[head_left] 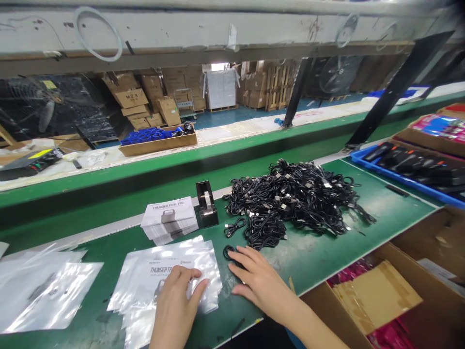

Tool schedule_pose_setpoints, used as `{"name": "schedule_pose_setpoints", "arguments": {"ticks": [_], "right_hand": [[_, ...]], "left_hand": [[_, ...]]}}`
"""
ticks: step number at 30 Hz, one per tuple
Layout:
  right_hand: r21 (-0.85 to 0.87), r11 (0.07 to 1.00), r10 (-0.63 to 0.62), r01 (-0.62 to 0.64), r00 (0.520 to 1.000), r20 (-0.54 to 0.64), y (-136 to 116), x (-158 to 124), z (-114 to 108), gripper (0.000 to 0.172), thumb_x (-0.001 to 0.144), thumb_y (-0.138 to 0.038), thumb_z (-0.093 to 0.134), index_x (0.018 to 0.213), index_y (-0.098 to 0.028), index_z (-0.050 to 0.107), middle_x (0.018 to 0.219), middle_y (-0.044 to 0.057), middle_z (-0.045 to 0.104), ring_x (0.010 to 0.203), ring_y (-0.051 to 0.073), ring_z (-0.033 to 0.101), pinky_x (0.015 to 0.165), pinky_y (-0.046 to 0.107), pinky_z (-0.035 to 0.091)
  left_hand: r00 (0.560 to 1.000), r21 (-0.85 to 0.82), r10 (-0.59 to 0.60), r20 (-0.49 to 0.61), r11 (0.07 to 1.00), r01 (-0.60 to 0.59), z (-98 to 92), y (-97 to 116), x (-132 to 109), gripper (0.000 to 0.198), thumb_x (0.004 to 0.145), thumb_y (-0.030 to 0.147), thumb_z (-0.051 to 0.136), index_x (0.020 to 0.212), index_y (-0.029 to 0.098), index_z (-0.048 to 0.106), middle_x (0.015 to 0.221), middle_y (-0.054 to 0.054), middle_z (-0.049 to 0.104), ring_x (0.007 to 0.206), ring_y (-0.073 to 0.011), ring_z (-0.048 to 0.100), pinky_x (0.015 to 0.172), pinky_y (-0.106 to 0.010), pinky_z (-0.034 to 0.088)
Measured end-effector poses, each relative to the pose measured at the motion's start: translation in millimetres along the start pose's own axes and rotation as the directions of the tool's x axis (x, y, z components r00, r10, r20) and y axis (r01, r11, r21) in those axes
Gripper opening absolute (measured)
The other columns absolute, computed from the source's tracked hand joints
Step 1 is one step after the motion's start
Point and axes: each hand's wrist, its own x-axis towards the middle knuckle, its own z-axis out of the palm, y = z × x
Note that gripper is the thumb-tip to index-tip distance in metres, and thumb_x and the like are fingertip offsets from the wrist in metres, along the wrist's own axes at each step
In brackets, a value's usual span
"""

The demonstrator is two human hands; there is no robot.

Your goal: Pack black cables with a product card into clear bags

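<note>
My left hand (pixel 178 300) rests over a stack of clear plastic bags (pixel 207 252), fingers bent and thumb apart from them. Inside the top bag shows a printed sheet (pixel 160 269) reading "THUNDER TRA…", partly covered by that hand. To its right, my right hand (pixel 259 281) reaches over a small coiled black cable (pixel 228 251) with spread fingers. Its fingertips lie on or just above the coil, which they partly hide. Another coiled USB cable (pixel 235 227) sits just beyond, beside a small bunch of cables (pixel 265 230).
A large heap of black cables (pixel 305 194) covers the bench's back right. Behind the bags stand a stack of printed leaflets (pixel 169 218) and a tape dispenser (pixel 206 203). More bags (pixel 47 291) lie left. A blue tray (pixel 417 186) and an open carton (pixel 319 310) are right.
</note>
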Motion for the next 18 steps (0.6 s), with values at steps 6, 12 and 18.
{"name": "schedule_pose_setpoints", "arguments": {"ticks": [6,12,18], "right_hand": [[-0.072,0.946,0.306,-0.315,0.946,-0.110,-12,-7,7,0.034,0.082,-0.032,0.051,0.111,-0.017,0.050,0.108,0.013,0.054,0.099,0.027,0.050,0.081,0.046,0.045],[0.069,0.873,0.487,-0.482,0.869,-0.087,-6,-1,12,0.014,0.078,-0.019,0.053,0.091,-0.019,0.058,0.086,0.005,0.055,0.077,0.020,0.056,0.068,0.034,0.047],[0.323,0.852,0.452,-0.411,0.890,-0.059,-19,3,5,0.019,0.080,-0.020,0.051,0.097,-0.023,0.059,0.081,0.000,0.053,0.067,0.012,0.054,0.064,0.024,0.046]], "left_hand": [[1.000,0.104,-0.023,0.022,0.994,0.020,4.5,-3,3,0.019,0.071,0.040,0.057,0.072,0.022,0.061,0.081,-0.004,0.058,0.081,-0.0246,0.055,0.074,-0.039,0.042],[0.997,0.096,-0.007,0.076,0.995,-0.001,4.7,-7,1,0.027,0.080,0.042,0.043,0.074,0.024,0.063,0.076,-0.002,0.056,0.075,-0.0215,0.054,0.071,-0.035,0.041],[0.999,-0.004,0.049,-0.011,0.999,-0.049,8.0,-8,-7,0.030,0.082,0.042,0.038,0.076,0.022,0.060,0.076,-0.002,0.055,0.079,-0.0223,0.051,0.072,-0.035,0.038]]}}
